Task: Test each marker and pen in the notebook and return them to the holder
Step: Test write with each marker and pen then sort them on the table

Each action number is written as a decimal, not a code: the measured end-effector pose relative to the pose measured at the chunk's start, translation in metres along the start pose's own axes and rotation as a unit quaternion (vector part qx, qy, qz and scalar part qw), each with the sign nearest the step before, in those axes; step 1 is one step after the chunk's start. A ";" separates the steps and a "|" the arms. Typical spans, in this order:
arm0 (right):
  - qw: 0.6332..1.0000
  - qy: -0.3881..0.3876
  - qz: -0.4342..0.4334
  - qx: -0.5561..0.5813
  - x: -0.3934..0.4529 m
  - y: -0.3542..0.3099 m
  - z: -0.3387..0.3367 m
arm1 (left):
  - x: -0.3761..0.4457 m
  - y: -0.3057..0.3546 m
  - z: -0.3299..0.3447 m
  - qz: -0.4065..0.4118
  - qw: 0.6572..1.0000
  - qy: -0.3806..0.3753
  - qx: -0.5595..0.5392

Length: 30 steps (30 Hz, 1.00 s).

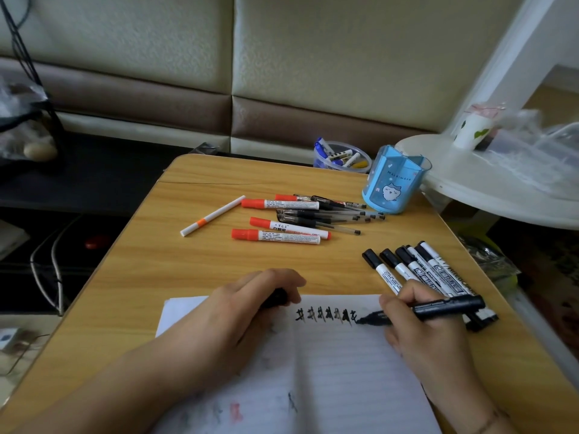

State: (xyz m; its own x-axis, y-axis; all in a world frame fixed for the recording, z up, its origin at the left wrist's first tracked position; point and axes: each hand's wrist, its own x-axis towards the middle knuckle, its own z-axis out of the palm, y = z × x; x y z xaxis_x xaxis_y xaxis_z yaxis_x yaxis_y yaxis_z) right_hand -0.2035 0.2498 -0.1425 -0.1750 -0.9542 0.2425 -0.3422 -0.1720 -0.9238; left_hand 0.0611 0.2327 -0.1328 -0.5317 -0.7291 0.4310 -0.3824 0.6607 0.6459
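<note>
The right hand [419, 324] pinches a black marker [432, 310] near its tip, and the tip touches the lined page of the open notebook [338, 371] just beside a row of black marks. The left hand [238, 311] curls around a small black cap [277, 297] and rests on the page. The blue plastic holder [393, 180] stands at the far side of the wooden table [188, 261].

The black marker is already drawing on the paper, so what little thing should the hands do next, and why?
Probably lift the black marker off the notebook and push its cap back on. Its tip touches the end of a row of black test marks, so the test looks nearly done, the right hand holds the marker, and the left hand has a dark cap in its grip.
</note>
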 end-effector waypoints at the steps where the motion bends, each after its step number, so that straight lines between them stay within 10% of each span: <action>1: 1.000 0.001 -0.003 0.001 -0.001 -0.001 0.000 | 0.000 0.000 0.000 -0.003 1.000 0.002 -0.007; 13: 0.993 -0.017 0.000 0.119 -0.006 -0.022 -0.003 | -0.002 0.014 -0.002 -0.098 0.991 0.047 -0.082; 30: 0.964 -0.221 -0.048 0.141 -0.015 -0.029 0.002 | 0.001 0.002 0.001 0.032 0.997 0.064 0.013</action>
State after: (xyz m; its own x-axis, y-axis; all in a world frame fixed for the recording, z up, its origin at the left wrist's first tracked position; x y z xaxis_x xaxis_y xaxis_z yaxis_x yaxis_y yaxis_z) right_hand -0.1893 0.2682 -0.1201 0.2775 -0.9305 0.2389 -0.0620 -0.2655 -0.9621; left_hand 0.0595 0.2338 -0.1317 -0.4565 -0.7003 0.5489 -0.3707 0.7105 0.5982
